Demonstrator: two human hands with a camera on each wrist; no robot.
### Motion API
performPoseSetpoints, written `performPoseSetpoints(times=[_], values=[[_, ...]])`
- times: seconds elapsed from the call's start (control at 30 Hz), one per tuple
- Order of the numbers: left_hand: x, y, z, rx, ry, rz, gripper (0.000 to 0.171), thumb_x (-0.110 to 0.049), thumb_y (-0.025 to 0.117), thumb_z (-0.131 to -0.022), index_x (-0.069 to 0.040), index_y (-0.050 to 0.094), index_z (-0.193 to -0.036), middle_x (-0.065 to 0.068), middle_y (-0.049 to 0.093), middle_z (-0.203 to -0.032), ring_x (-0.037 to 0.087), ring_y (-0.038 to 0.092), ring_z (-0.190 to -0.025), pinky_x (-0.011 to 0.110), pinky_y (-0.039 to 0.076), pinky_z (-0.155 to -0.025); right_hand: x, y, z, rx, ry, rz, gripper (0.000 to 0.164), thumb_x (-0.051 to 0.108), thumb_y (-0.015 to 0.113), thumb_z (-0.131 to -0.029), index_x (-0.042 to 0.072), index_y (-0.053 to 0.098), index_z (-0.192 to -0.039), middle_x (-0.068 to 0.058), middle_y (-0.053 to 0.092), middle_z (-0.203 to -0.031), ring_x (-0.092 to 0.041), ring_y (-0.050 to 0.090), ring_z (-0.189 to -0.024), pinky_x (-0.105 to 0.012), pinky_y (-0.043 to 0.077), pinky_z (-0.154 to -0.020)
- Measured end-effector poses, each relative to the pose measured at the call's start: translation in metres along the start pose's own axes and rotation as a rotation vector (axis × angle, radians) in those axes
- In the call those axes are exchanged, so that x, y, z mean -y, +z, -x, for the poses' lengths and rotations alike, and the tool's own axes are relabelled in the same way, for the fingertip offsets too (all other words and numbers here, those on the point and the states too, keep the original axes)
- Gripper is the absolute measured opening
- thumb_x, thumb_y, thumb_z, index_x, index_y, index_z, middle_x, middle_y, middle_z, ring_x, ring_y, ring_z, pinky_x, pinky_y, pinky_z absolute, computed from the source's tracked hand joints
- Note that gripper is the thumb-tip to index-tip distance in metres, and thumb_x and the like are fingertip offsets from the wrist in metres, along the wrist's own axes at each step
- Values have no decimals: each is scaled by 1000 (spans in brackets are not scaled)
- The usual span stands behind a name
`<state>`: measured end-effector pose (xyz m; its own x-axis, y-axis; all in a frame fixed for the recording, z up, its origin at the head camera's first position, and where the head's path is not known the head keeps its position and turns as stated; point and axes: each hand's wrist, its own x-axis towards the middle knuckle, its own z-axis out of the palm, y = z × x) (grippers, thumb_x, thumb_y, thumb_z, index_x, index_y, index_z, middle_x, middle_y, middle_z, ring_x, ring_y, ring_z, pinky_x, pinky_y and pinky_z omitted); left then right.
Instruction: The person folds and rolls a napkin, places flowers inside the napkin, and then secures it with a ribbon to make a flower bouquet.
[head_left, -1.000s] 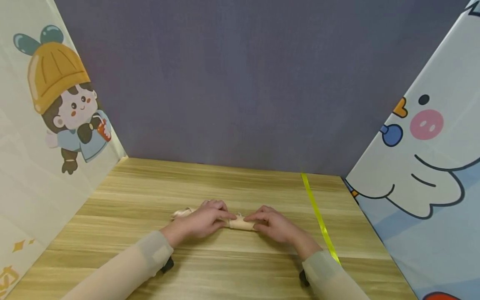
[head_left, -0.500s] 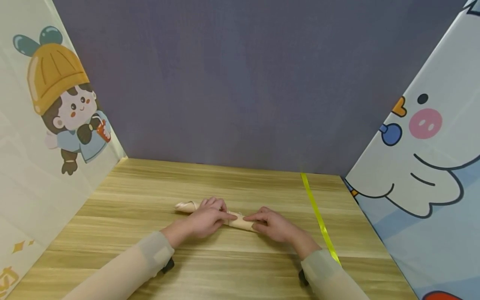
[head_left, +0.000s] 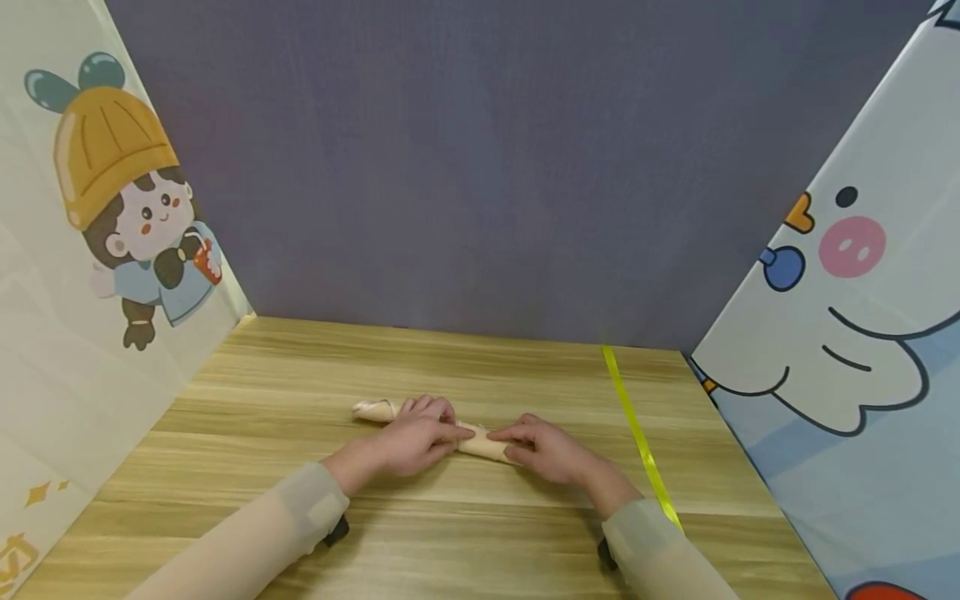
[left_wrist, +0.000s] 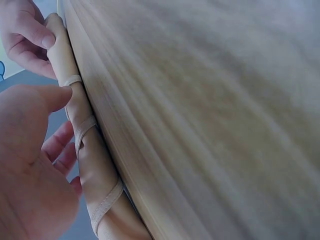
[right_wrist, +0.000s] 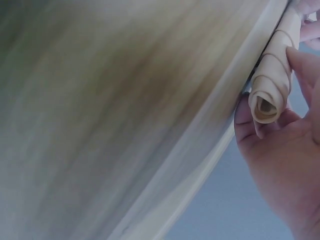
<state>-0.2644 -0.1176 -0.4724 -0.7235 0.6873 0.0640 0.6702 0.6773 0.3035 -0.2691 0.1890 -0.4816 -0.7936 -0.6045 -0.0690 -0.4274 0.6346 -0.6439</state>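
Note:
A beige cloth (head_left: 483,445), rolled into a slim tube, lies crosswise on the wooden table (head_left: 450,533) in the head view. My left hand (head_left: 415,437) grips it left of its middle, thumb on the near side and fingers over the far side. Its left end (head_left: 373,410) sticks out past that hand. Toward the other end, my right hand (head_left: 553,450) holds it between thumb and fingers. Stitched edges wind in a spiral around the cloth roll (left_wrist: 104,175) in the left wrist view. The right wrist view shows the coiled layers at the roll's open end (right_wrist: 266,106).
A yellow strip (head_left: 633,417) runs from the table's back edge toward the right forearm. Behind the table rises a dark grey-purple panel (head_left: 450,167). Printed cartoon panels stand at the left (head_left: 60,358) and right (head_left: 885,375).
The left part of the roll has straightened and shifted slightly right and back, looking narrower at its end. Both hands keep nearly the same place, the left fingers a touch farther back.

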Motion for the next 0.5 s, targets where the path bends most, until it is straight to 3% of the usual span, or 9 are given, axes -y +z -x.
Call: performPoseSetpoints(times=[0.2,0.37,0.5], values=[[1,0,1,24,-2,9,41,-25,64,-113,-33,67,-152,4,58,-143,26,51,-134,56,39,-111,2,1,2,-53,-55,52,37,32,74,-107,27,75,-144,5,63,-116,-11,53,-101,-30,48,-86],[1,-1,2,30,-7,22,41,-24,62,-114,-33,65,-154,4,58,-146,27,51,-137,58,38,-112,6,1,3,-132,-131,171,29,29,76,-106,28,80,-134,7,66,-117,-10,56,-103,-30,49,-87],[2,-1,1,30,-5,14,41,-25,62,-114,-33,65,-154,4,58,-146,27,51,-135,57,39,-111,7,2,1,-121,-112,192,27,28,76,-106,29,81,-133,9,67,-114,-7,57,-99,-30,50,-85]])
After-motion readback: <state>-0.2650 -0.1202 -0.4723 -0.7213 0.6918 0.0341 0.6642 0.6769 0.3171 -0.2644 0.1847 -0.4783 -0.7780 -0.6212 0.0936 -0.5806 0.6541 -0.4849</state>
